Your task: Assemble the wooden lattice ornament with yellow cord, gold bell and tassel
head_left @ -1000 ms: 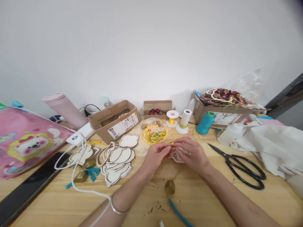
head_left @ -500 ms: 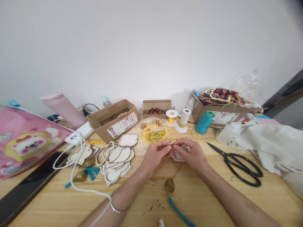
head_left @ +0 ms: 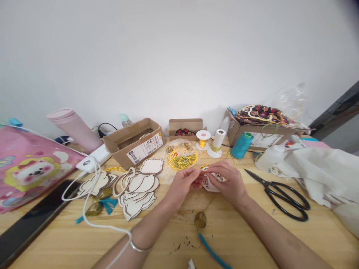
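My left hand point(head_left: 183, 182) and my right hand point(head_left: 228, 181) meet over a small pale wooden lattice piece point(head_left: 209, 184) in the middle of the wooden table point(head_left: 252, 231). Both hands pinch at its top, where a bit of yellow cord shows between the fingertips. A thin cord runs from the piece down to a small brass bell point(head_left: 201, 219) with a teal tassel point(head_left: 213, 252) lying nearer to me. A silver bangle point(head_left: 138, 246) circles my left wrist.
Cut wooden shapes point(head_left: 138, 188) lie left of my hands. A bag of yellow cord point(head_left: 181, 157), spools point(head_left: 203, 139), a teal thread cone point(head_left: 240, 145) and cardboard boxes point(head_left: 134, 144) stand behind. Black scissors point(head_left: 283, 194) and white cloth point(head_left: 319, 172) lie right; a pink bag point(head_left: 30, 168) and white cable point(head_left: 92, 201) left.
Both hands have stayed on the lattice piece, with small finger shifts at its top. The view has drifted slightly.
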{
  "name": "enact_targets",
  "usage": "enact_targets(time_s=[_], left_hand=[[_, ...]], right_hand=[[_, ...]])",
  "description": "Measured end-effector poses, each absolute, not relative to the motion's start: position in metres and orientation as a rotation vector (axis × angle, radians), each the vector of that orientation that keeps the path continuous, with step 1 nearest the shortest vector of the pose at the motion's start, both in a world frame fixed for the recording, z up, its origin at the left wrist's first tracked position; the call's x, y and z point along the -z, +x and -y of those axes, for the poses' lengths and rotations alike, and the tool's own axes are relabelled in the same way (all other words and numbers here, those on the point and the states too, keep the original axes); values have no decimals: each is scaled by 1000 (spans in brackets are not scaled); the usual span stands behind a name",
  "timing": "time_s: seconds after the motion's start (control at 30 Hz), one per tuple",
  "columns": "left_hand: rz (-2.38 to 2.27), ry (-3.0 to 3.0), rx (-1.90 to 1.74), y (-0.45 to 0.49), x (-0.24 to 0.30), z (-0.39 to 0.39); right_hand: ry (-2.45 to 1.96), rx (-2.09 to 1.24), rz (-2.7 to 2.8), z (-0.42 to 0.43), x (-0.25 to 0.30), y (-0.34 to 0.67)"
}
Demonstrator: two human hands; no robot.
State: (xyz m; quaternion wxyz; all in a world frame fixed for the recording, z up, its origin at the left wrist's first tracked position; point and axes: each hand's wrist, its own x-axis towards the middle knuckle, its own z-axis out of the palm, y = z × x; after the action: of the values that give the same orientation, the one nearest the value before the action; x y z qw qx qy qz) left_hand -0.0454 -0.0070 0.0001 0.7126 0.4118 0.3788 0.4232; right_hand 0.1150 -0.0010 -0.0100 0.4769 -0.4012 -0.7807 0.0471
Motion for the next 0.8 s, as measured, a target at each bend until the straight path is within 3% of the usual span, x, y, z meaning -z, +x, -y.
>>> enact_targets(time_s=[0.13,0.33,0.8], left_hand=[[-773,813,-956,-47,-4,7],[-771,813,-998,-45,1,6],[-1018,1005,-1132,-44,0,5]], right_hand=[[-891,120,1997,0,6,120],[-884,170,2029,2,3,121],[-1052,-412,1838,8,3,107]])
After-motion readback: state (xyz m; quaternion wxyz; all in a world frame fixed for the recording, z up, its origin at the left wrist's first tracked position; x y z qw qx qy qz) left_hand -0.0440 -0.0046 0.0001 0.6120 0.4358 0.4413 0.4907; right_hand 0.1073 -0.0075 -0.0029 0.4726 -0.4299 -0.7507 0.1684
